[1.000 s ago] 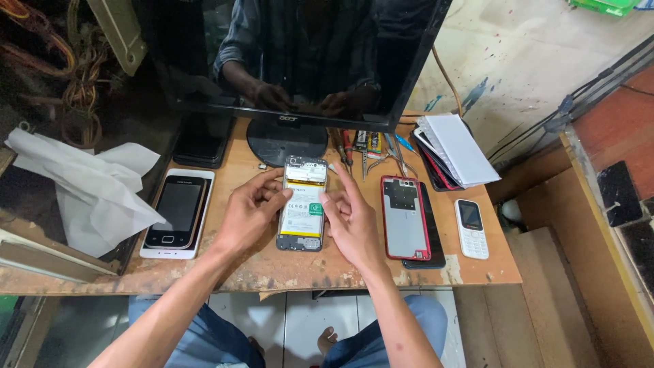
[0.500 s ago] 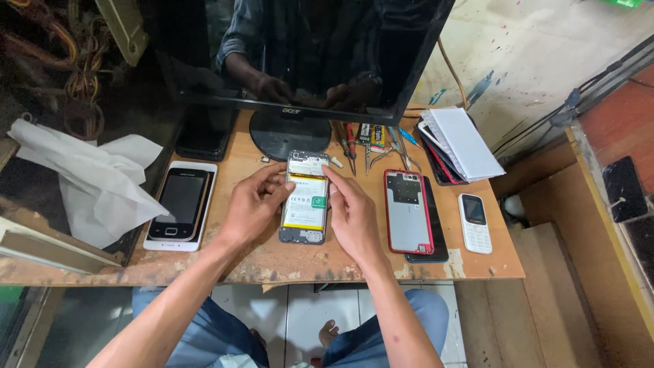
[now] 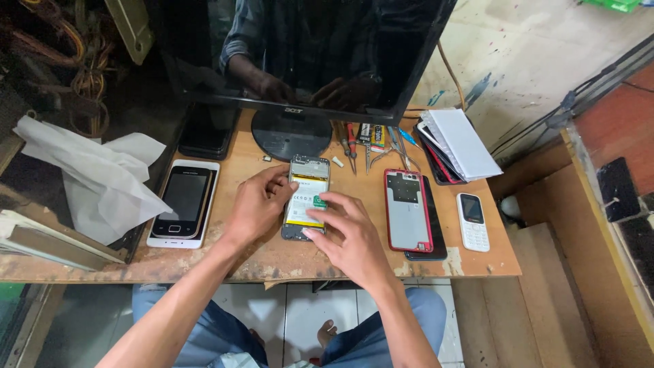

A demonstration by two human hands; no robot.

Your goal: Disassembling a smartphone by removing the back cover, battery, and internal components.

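An opened phone (image 3: 306, 191) lies back-up in the middle of the wooden bench (image 3: 272, 255), its white and yellow battery showing. My left hand (image 3: 255, 204) rests against the phone's left edge, with the thumb touching it near the top. My right hand (image 3: 351, 235) lies over the lower right part of the phone, fingers spread, fingertips on the battery. Neither hand lifts the phone off the bench.
A dark monitor (image 3: 306, 54) stands behind the phone. Left lie a white-framed phone (image 3: 182, 203) and crumpled white paper (image 3: 102, 177). Right lie a red-cased phone (image 3: 407, 208), a small white keypad phone (image 3: 471, 221), a stack of phones and paper (image 3: 456, 143), and hand tools (image 3: 368, 146).
My right hand has slid down and across the lower part of the phone. My left hand stays at the phone's left edge. The view has shifted slightly.
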